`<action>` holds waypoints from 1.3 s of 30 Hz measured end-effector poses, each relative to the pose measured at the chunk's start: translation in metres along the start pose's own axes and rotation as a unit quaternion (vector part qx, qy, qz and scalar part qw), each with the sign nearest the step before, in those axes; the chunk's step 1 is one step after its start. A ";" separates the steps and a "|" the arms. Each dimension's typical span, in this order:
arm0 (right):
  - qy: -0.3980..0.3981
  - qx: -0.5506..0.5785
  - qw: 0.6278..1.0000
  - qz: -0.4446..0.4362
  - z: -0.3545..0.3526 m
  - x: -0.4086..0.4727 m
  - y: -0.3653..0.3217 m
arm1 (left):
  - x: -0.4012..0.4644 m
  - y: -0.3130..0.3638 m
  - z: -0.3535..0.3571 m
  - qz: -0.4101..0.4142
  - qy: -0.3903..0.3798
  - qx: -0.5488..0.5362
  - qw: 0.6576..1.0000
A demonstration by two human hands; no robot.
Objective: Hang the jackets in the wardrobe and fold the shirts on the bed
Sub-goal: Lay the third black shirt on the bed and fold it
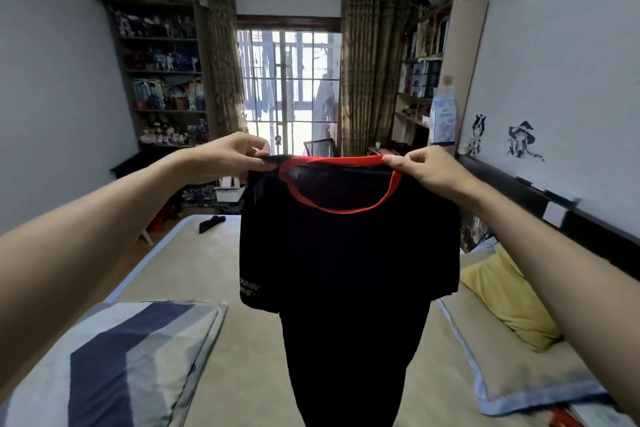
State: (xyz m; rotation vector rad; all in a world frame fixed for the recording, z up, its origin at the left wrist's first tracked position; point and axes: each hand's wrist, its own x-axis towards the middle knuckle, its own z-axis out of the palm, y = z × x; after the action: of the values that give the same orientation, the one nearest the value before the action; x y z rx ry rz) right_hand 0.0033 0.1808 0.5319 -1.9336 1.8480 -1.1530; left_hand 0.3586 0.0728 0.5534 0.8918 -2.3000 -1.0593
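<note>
A black shirt (346, 260) with a red collar hangs in the air in front of me, above the beige bed (207, 270). My left hand (232, 156) pinches its left shoulder. My right hand (422, 166) grips the red collar at the right shoulder. The shirt hangs straight down, its hem running out of the bottom of the view. Small pale lettering shows on its left sleeve.
A striped blue and grey pillow (114, 357) lies at the near left. A yellow cushion (509, 298) and a blue-edged pillow (519, 381) lie on the right. A small dark item (211, 222) rests at the bed's far end. Shelves flank a barred window.
</note>
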 end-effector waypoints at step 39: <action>-0.310 0.249 0.915 0.065 0.048 -0.113 -0.091 | -0.085 0.077 -0.010 0.060 0.025 -0.077 0.995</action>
State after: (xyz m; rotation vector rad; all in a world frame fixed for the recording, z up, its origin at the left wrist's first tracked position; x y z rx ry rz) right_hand 0.1140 0.2847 0.5163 -1.5944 1.1818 -0.7417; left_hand 0.3954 0.1660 0.6090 0.7039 -2.1686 -1.1317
